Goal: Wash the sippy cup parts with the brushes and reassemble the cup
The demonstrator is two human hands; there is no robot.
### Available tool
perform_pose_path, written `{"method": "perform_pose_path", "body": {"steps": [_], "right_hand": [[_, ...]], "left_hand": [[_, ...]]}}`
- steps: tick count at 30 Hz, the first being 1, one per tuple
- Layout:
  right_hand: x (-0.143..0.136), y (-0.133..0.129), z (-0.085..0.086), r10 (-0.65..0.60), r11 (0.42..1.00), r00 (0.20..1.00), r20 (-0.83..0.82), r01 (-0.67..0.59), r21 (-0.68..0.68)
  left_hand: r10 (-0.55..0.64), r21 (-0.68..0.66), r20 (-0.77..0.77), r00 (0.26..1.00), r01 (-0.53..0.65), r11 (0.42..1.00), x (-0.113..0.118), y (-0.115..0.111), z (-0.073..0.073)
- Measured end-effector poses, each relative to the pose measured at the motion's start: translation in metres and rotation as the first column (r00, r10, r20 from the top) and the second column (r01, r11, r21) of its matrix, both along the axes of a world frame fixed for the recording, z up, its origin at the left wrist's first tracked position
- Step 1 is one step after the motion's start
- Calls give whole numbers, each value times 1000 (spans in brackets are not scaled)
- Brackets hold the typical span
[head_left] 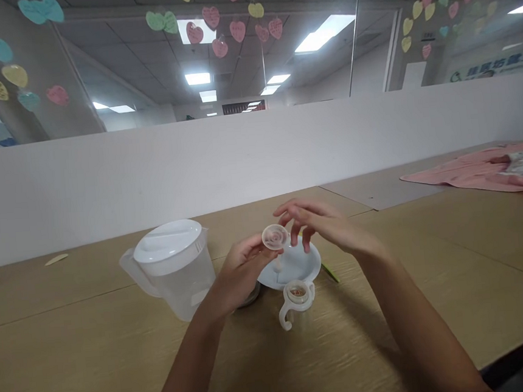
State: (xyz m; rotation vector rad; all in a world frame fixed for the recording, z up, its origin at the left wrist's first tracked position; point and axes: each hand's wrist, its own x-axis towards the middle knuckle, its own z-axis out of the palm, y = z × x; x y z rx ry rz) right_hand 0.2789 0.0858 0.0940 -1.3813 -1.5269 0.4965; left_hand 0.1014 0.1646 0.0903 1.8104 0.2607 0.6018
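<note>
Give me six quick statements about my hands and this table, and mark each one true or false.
1. Your left hand holds a small round translucent plastic piece. True.
2. Your right hand is balled into a fist. False: its fingers are extended and loosely bent.
3. A translucent white plastic pitcher stands left of a round pale blue dish. True.
4. The pitcher is uncovered. False: its white plastic lid is on.
5. A small clear jar with white curved handles stands nearer the camera than the dish. True.
6. That jar is sealed. False: its mouth is open, showing colourful bits inside.
</note>
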Motion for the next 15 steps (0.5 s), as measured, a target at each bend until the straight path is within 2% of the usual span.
{"method": "perform_pose_path", "body": {"steps": [1, 3, 5, 7, 11, 15], "right_hand": [[-13, -12, 6, 16, 1000, 998, 61, -16, 2], [-34, -30, 11, -80, 996, 968, 239, 70, 51], [-44, -40, 11, -163, 986, 901, 402, 136, 97], [-45, -44, 10, -179, 984, 847, 501, 149, 99], [-38, -44, 9, -131, 990, 817, 562, 141, 26], [-35, -41, 8, -136, 985, 787, 602, 174, -5]], "left_hand": [[-45, 18, -8, 999, 45, 999, 0, -2, 0], [-126, 51, -8, 992, 126, 991, 1, -5, 0], [-171, 84, -15, 985, 172, 982, 3, -8, -1], [-182, 111, -36, 983, 185, 976, 5, -9, -3], [-186, 151, -81, 979, 196, 969, 9, -6, -11], [-186, 163, -106, 977, 201, 966, 12, -2, -17]]}}
